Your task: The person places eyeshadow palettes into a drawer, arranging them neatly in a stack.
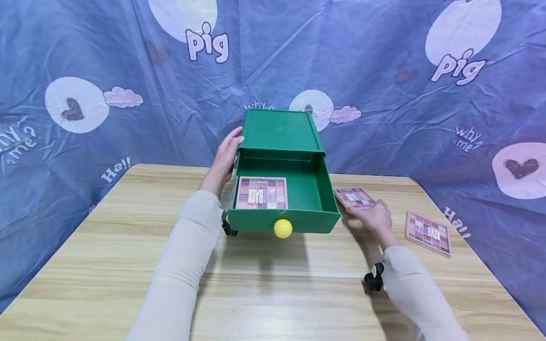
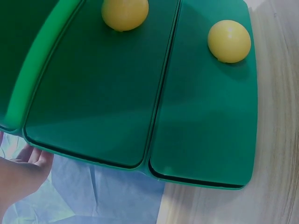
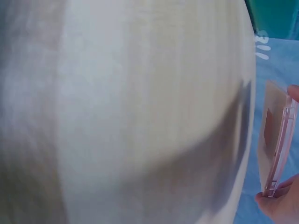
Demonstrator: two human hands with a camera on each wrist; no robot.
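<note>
A green drawer cabinet (image 1: 281, 130) stands on the table with its top drawer (image 1: 306, 187) pulled out. Flat inside that drawer, on the left, lies an eyeshadow palette (image 1: 262, 193). My left hand (image 1: 225, 156) rests against the cabinet's left side, fingers extended along it. To the right of the drawer, my right hand (image 1: 375, 218) grips a second eyeshadow palette (image 1: 353, 196) by its edges. The right wrist view shows this palette (image 3: 275, 140) edge-on, raised off the table, between thumb and fingers.
A third palette (image 1: 428, 232) lies on the wooden table (image 1: 273, 303) at the right. Yellow round knobs (image 2: 229, 41) stick out from the drawer fronts; the lower drawers are closed. Behind the table hangs a blue printed cloth (image 1: 273, 57).
</note>
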